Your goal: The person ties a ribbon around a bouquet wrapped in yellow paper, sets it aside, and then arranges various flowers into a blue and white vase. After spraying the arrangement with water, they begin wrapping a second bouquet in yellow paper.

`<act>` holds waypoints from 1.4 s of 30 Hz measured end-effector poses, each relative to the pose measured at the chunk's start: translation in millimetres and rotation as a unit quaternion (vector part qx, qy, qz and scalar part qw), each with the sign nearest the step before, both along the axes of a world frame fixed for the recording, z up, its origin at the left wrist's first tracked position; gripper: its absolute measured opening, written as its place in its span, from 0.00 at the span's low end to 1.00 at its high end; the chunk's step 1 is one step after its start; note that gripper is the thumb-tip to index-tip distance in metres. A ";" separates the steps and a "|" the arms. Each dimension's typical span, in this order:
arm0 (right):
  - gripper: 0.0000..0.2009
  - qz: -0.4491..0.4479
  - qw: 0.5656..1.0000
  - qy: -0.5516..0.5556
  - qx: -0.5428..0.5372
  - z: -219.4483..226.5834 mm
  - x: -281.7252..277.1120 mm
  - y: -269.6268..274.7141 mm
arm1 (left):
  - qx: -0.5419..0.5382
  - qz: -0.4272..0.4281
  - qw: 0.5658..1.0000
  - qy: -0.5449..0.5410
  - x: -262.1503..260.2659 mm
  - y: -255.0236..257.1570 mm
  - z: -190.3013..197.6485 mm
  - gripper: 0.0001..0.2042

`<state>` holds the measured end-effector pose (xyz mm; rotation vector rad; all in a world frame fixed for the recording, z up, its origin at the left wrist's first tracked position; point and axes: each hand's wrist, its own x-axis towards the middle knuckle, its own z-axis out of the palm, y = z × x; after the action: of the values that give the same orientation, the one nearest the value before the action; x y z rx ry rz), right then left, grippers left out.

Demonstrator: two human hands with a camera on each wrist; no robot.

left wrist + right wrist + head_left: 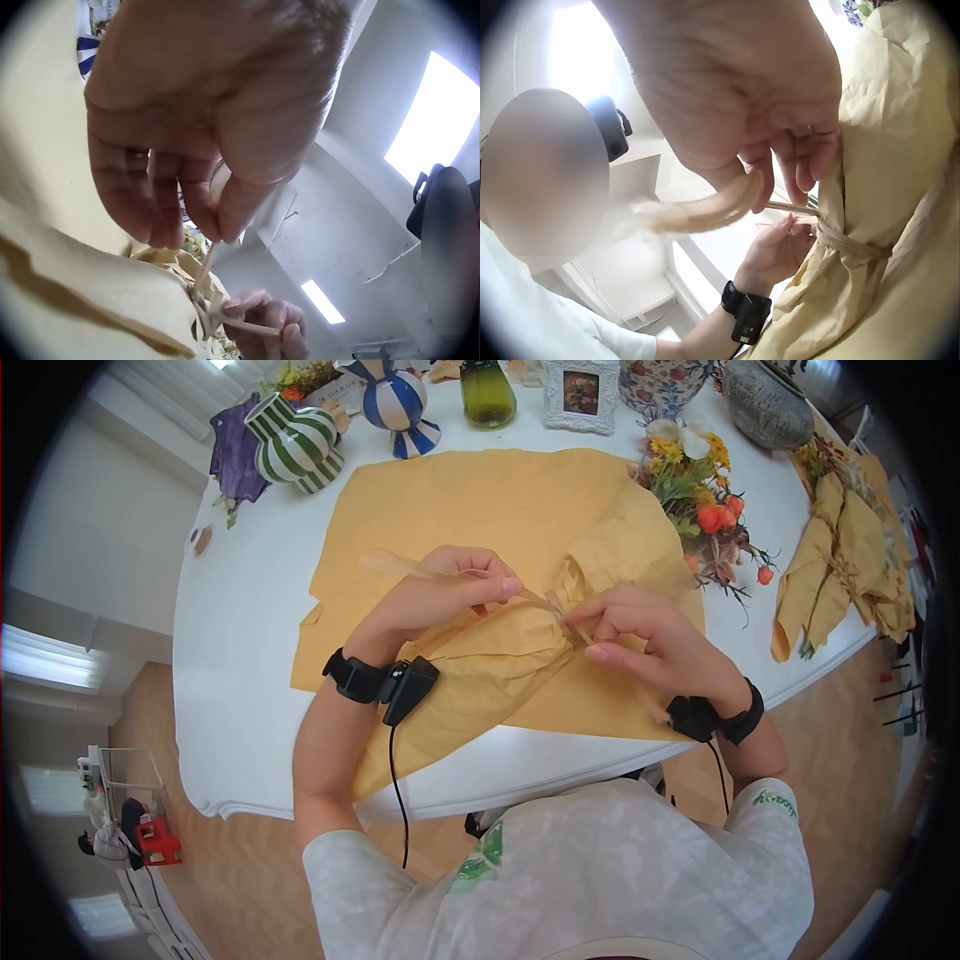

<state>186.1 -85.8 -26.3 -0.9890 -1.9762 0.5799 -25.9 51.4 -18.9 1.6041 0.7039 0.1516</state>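
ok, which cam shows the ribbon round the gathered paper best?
Right wrist: the ribbon crosses the gathered paper large and in plain sight. Head has it small and crowded, though a loose tail shows past the left hand. Left wrist shows strands meeting; the wrap is hard to make out.

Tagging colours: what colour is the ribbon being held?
The ribbon is light tan, best seen in the right wrist view.

Along the far side of the white table (240, 710), left to right, are a green-striped vase (297, 445), a blue-striped vase (393, 405), a green glass vase (488, 398), a white picture frame (580, 395), a floral-patterned pot (662, 385) and a grey jar (768, 405). Purple material (238, 455) lies beside the green-striped one. Another yellow-wrapped bundle (850, 545) lies at the right edge.
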 end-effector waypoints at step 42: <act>0.06 -0.192 0.975 -0.095 -0.053 -7.8 -28.1 9.6 | 0.270 -0.120 0.953 -0.068 21.6 -5.6 16.4 0.04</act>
<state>158.0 -76.2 -34.1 -1.4970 -1.8585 0.3869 -4.3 45.8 -2.5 2.1638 0.3662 0.2917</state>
